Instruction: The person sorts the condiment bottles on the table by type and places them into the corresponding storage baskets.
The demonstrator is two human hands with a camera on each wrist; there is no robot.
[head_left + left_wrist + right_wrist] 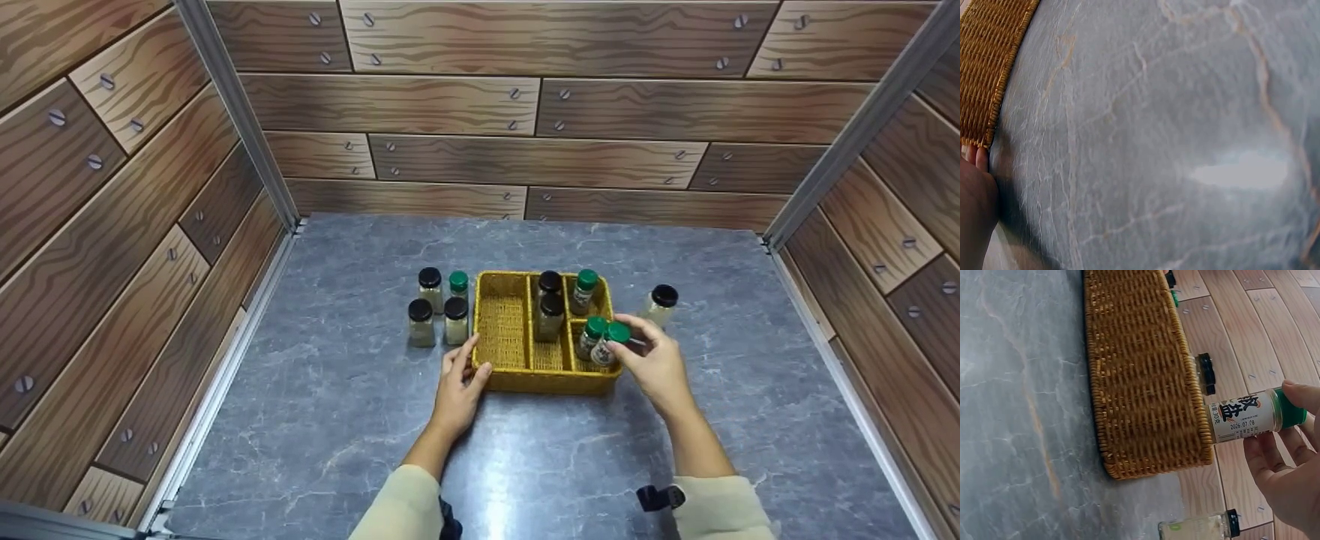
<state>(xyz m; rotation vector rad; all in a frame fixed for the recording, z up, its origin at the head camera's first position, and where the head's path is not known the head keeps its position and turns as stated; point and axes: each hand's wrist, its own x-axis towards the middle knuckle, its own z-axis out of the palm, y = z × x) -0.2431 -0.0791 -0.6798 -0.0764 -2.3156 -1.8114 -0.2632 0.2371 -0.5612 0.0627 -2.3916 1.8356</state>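
Observation:
A yellow-brown woven basket (551,382) with several compartments stands on the grey marbled surface. My left hand (457,390) holds its front left corner, fingers along the left side and thumb at the front. With thumb and fingers, my right hand (660,371) pinches the green cap of a labelled spice jar (1244,417). That jar stands partly within the front right compartment, its lower part hidden by the basket wall. Beside it is another green-capped jar (591,337). A third green-capped jar (583,291) occupies the back right compartment, and two black-capped jars (550,319) stand in the middle one.
Left of the basket stand three black-capped jars (421,324) and one green-capped jar (459,283). One more black-capped jar (661,304) is to the right, behind my right hand. Wood-patterned walls (450,105) enclose the surface at the back and sides.

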